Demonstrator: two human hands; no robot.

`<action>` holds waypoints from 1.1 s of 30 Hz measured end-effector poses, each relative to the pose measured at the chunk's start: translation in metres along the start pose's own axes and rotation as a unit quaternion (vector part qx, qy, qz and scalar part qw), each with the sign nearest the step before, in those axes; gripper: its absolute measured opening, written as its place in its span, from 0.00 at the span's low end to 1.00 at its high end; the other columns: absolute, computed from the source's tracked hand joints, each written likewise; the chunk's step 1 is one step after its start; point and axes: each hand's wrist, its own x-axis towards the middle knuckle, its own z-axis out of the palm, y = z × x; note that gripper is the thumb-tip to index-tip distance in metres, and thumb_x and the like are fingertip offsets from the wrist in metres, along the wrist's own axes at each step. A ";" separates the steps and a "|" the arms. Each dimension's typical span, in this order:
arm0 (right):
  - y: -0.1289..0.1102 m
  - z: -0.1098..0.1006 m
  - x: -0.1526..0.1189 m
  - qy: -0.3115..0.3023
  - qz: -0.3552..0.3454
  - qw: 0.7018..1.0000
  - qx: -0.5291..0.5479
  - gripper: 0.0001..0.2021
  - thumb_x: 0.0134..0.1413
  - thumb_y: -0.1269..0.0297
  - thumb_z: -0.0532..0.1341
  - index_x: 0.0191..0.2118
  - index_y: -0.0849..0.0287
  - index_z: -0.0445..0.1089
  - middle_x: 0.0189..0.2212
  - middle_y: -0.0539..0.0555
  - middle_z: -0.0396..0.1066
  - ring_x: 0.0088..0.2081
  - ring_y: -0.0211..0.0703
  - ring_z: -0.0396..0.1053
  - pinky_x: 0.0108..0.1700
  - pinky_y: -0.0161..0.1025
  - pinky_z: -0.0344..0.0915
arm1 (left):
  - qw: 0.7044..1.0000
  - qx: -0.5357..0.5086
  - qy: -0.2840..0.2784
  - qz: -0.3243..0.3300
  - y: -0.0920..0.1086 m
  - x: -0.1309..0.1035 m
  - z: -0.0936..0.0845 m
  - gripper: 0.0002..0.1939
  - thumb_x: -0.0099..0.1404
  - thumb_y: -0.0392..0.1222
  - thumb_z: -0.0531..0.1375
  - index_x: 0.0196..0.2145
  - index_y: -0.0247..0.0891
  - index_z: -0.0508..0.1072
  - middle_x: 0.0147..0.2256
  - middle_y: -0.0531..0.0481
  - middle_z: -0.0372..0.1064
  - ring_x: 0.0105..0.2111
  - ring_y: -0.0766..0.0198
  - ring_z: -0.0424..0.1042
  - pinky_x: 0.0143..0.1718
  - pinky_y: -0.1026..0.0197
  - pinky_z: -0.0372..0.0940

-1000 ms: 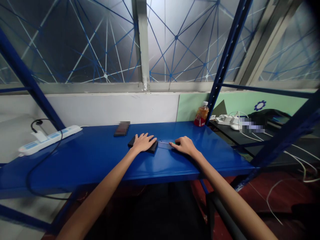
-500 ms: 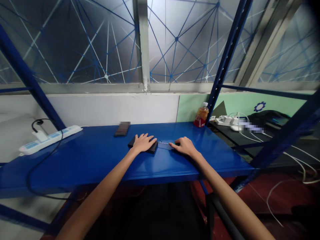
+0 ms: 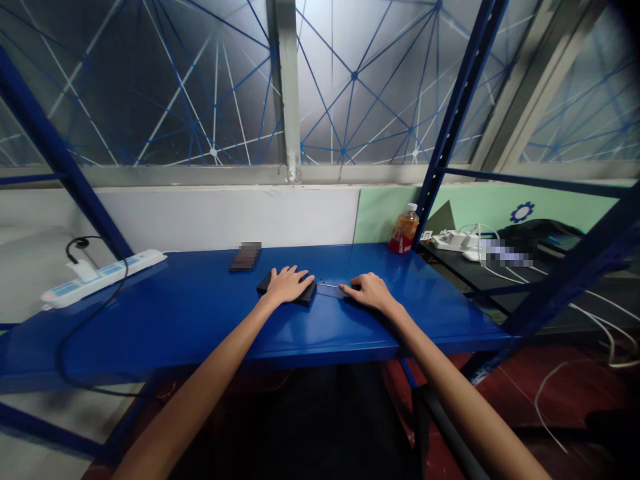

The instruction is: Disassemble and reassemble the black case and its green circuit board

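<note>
My left hand (image 3: 288,285) lies flat with fingers spread on top of a thin black box-like device (image 3: 305,297), which rests on the blue table (image 3: 200,333). My right hand (image 3: 371,292) is closed around the handle of a screwdriver (image 3: 329,286), with only a bit of green showing at the grip. Its thin metal shaft points left, and the tip meets or nearly meets the device's right edge. Just behind the shaft lie several tiny dark specks (image 3: 322,281), too small to name.
A dark flat object (image 3: 245,257), partly blurred out, lies at the back. A bottle (image 3: 404,231) stands at the back right beside a blue post (image 3: 450,113). On the left is a white power strip (image 3: 110,277) with a black cable (image 3: 75,327). White cables cross the black table (image 3: 530,300) to the right.
The view has shifted very slightly. Both hands, the black device and the screwdriver keep the same positions relative to each other.
</note>
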 end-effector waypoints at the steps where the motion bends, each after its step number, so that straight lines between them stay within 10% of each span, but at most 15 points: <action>1: 0.000 0.000 0.000 0.000 0.000 1.000 -0.001 0.30 0.60 0.40 0.48 0.21 0.58 0.71 0.20 0.56 0.69 0.26 0.42 0.66 0.27 0.37 0.44 | 1.000 -0.001 0.001 0.001 0.000 0.000 0.000 0.38 0.65 0.70 0.32 0.61 0.53 0.62 0.65 0.45 0.51 0.64 0.42 0.50 0.60 0.31 0.41; 33: 0.013 -0.001 0.001 0.026 -0.022 0.995 0.099 0.21 0.50 0.42 0.61 0.29 0.57 0.73 0.29 0.52 0.74 0.30 0.39 0.67 0.29 0.33 0.50 | 0.998 -0.002 0.067 0.018 0.000 -0.003 0.001 0.32 0.69 0.63 0.38 0.54 0.48 0.72 0.59 0.46 0.64 0.59 0.47 0.60 0.59 0.41 0.49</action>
